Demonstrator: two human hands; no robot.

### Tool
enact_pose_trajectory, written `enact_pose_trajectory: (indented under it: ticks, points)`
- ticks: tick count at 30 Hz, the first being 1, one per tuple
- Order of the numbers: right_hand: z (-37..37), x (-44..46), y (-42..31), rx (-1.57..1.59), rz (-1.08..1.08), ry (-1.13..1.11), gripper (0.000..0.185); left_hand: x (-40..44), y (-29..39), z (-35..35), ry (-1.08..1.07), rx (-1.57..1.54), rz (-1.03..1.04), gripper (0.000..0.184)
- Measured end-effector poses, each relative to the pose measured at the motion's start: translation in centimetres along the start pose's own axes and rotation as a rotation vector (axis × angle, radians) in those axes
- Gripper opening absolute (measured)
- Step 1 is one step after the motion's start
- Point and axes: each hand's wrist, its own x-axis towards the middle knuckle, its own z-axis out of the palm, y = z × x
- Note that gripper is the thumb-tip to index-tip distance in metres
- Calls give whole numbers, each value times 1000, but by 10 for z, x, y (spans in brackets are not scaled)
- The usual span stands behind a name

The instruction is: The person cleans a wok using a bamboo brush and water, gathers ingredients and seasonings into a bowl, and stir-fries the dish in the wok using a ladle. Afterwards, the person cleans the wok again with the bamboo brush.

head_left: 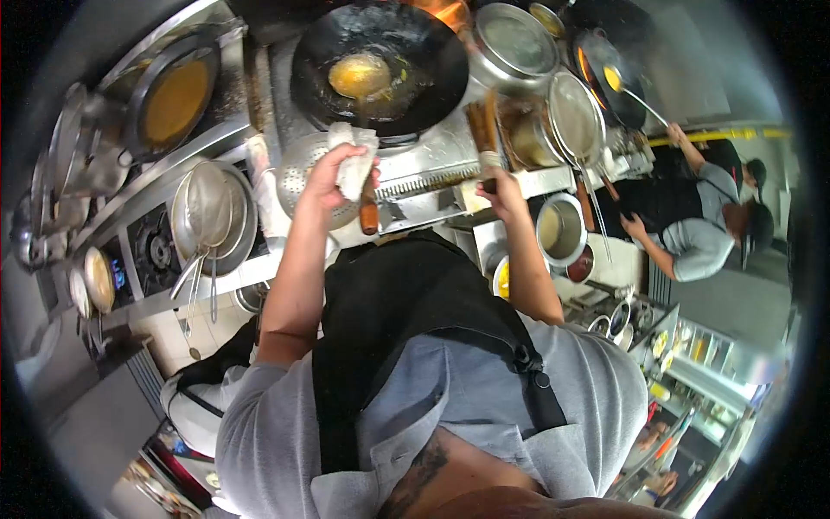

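A large black wok (432,52) sits at the top middle on the stove. In it lies a ladle bowl (360,76) among a little liquid and some green bits. My left hand (328,177) is closed round a white cloth (355,177) at the wok's near edge, beside a wooden handle (369,216). To the right, my right hand (506,192) is closed round a dark handle, with a wooden-handled tool (491,125) standing up just beyond it. A perforated strainer (300,180) rests behind my left wrist.
On the left are a pan of brown liquid (175,102), strainers over a bowl (210,203) and a burner (161,246). Pots and a sieve (577,121) stand right. A co-worker (700,216) tends another wok at the far right.
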Motion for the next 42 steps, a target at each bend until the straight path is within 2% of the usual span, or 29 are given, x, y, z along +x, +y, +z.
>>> enact_pose_trajectory:
  ticks: [1,2,4,5,7,9,10,11,12,13,14,16,17,18,20,21,22,24,26,27,28,30,34,35,36,38,39,40,42]
  points:
    - [6,-19,-17,77,-87,-84,33,0,-7,2,31,-97,33,34]
    - [22,-47,-46,-26,-185,-169,38,-8,-10,21,33,-219,38,35]
    - [45,-61,-90,-241,-473,-282,80,-15,-18,42,48,-240,109,32]
    - [61,-61,-115,-382,-625,-385,89,-12,-24,42,0,-269,110,30]
    - [100,-43,-152,-879,-906,-204,74,-10,-33,51,-37,-287,111,24]
    - [139,-6,-174,-1308,-1195,-198,64,-6,-40,56,-72,-324,107,23]
    - [159,15,-181,-1474,-1148,-360,57,-5,-42,59,-114,-359,88,22]
    - [181,40,-178,-1787,-1059,-403,55,-6,-43,71,-49,-359,98,22]
    - [211,45,-174,-1956,-889,-549,51,-3,-45,73,-42,-352,106,22]
    - [225,75,-155,-2180,-875,-653,41,-1,-51,73,-63,-406,128,24]
    - [227,94,-150,-2168,-873,-661,41,2,-58,70,-83,-460,145,25]
    - [243,112,-162,-2138,-982,-293,47,9,-59,50,-94,-426,138,28]
    - [246,110,-162,-2112,-1082,-264,38,7,-59,45,-128,-456,159,30]
    - [245,97,-156,-2106,-1078,-280,38,4,-65,44,-156,-498,172,32]
    - [247,80,-155,-2289,-1121,-477,30,6,-66,54,-115,-500,181,31]
    - [236,134,-134,-2312,-1229,-460,25,5,-75,64,-95,-559,205,30]
    - [240,139,-149,-2164,-1202,-371,24,4,-78,70,-86,-608,216,30]
    - [249,135,-161,-2049,-1216,-378,25,11,-80,66,-102,-638,229,29]
    - [247,87,-157,-2141,-1206,-433,26,13,-81,66,-92,-592,231,29]
    - [244,98,-146,-2251,-1200,-518,30,16,-83,64,-91,-587,229,27]
    - [229,123,-141,-2077,-1248,-756,36,18,-81,65,-91,-585,236,27]
    - [230,149,-164,-2161,-1131,-416,43,14,-87,66,-64,-607,240,28]
    - [236,129,-166,-1967,-1158,-433,40,24,-82,58,-114,-551,191,33]
    - [233,116,-169,-2031,-1041,-616,42,27,-84,57,-103,-545,201,33]
    - [226,138,-162,-2018,-1071,-822,45,30,-84,52,-107,-548,212,33]
    - [220,146,-184,-2104,-1112,-655,36,23,-86,37,-161,-585,157,33]
    - [231,150,-192,-2138,-1136,-433,28,21,-85,36,-139,-507,172,31]
    - [238,143,-200,-2133,-1209,-386,22,16,-89,39,-125,-512,162,31]
    - [245,111,-202,-2080,-1191,-413,24,19,-82,46,-67,-547,219,29]
